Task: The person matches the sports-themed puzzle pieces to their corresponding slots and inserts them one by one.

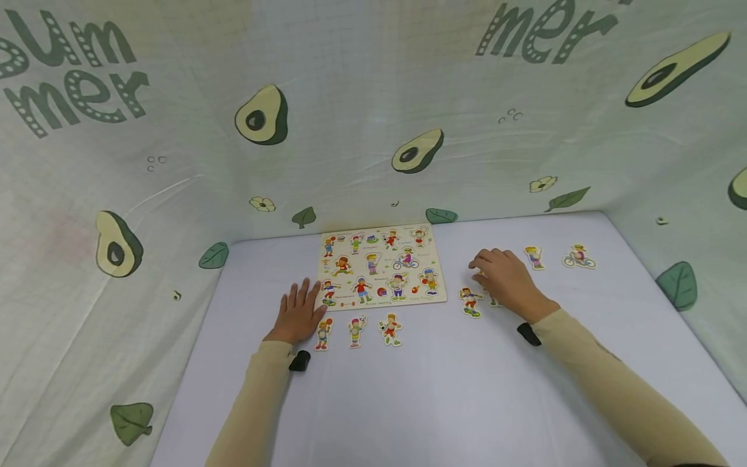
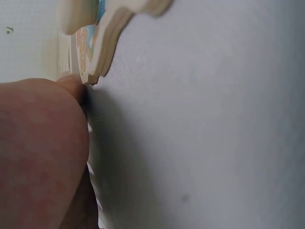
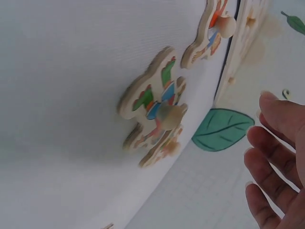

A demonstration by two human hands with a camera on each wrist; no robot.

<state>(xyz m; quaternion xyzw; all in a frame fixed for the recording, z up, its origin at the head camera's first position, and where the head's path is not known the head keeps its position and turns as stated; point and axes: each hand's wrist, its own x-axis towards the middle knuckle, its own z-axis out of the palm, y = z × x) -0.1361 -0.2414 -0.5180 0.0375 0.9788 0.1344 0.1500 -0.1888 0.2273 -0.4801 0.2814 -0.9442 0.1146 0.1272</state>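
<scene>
A wooden peg puzzle board (image 1: 403, 279) with pictures of children at sport lies at the back of the table. My left hand (image 1: 296, 314) rests flat with spread fingers, its thumb at the board's front left corner. Right of the board, my right hand (image 1: 504, 279) is over some puzzle pieces, its fingers loosely curved with nothing between them. Just in front of it lies a skateboarder piece (image 1: 470, 302); another piece (image 1: 495, 302) is mostly hidden beneath the hand. In the right wrist view, a knobbed piece with green shoes (image 3: 145, 98) lies beside the empty fingers (image 3: 271, 148).
In front of the board lie three pieces: a ball player (image 1: 323, 335), a figure in a pink cap (image 1: 356, 331) and a footballer (image 1: 390, 329). Farther right are a batter piece (image 1: 533, 257) and a cyclist piece (image 1: 579, 256). A printed cloth (image 1: 344, 97) hangs behind the table.
</scene>
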